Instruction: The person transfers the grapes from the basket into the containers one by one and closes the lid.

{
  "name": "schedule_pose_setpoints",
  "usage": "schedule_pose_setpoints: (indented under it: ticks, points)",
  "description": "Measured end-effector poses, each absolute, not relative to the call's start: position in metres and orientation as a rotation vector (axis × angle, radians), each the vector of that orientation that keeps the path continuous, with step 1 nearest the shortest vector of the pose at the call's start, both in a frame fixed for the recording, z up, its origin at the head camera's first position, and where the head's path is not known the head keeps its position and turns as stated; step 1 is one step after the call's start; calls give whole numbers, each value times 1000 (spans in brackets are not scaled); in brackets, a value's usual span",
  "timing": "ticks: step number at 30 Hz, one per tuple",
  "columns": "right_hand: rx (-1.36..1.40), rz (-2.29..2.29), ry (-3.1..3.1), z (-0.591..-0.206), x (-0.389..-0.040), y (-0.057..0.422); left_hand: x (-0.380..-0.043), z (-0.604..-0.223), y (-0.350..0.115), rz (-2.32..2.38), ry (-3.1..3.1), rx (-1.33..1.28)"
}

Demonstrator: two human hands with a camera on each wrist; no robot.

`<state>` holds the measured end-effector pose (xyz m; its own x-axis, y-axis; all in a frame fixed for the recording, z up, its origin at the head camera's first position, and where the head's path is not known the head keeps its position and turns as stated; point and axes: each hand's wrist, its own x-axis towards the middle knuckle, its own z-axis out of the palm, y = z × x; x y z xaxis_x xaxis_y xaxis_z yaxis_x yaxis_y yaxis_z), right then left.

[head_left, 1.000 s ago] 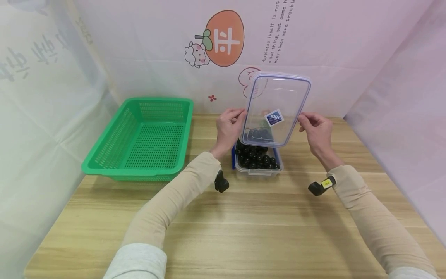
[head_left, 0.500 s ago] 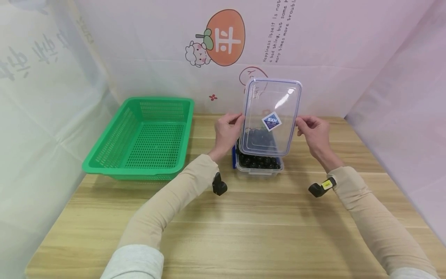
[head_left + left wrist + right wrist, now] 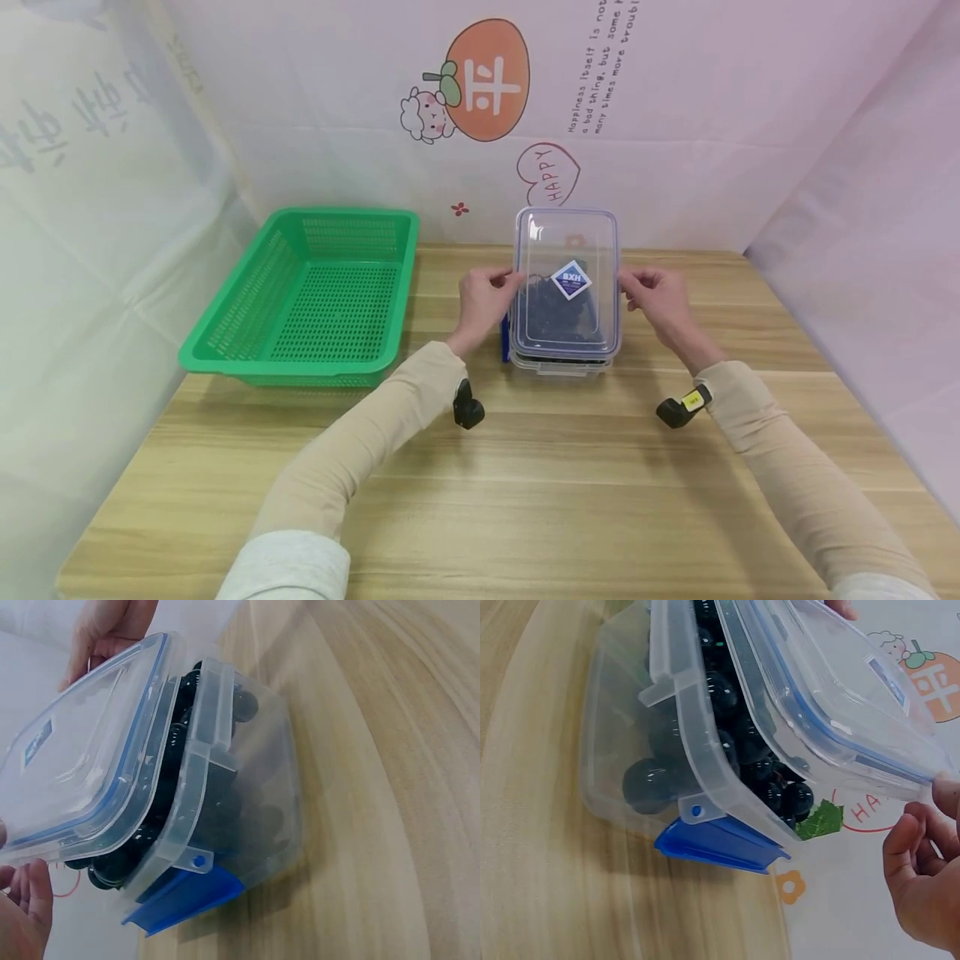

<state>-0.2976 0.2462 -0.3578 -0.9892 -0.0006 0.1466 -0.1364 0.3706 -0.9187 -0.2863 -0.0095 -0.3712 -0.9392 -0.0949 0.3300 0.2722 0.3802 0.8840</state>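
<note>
A clear lid (image 3: 566,312) with a blue seal and a diamond-shaped label is tilted just above a transparent food container (image 3: 274,757). Its near edge sits close over the container's front rim, and a gap shows between the two. My left hand (image 3: 482,305) pinches the lid's left edge; my right hand (image 3: 662,302) pinches the right edge. Dark round grapes (image 3: 721,694) fill the container up to the rim, and a green leaf (image 3: 825,820) pokes out at the far end. A blue side clasp (image 3: 716,846) hangs unfastened.
To the left on the wooden table (image 3: 525,500) stands a green perforated basket (image 3: 390,333) with nothing in it. A printed white cloth (image 3: 675,183) hangs behind the table, and pale cloth closes off both sides.
Both hands have lowered the lid toward me and down over the container. It now covers the grapes in the head view, where they showed in front of it before.
</note>
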Motion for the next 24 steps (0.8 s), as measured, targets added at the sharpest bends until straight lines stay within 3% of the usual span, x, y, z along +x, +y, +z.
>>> schedule_pose_setpoints:
  ticks: [24]
  points:
    - [78, 1482, -2847, -384, -311, 241, -298, -384, -5, -1626, -2613, 128]
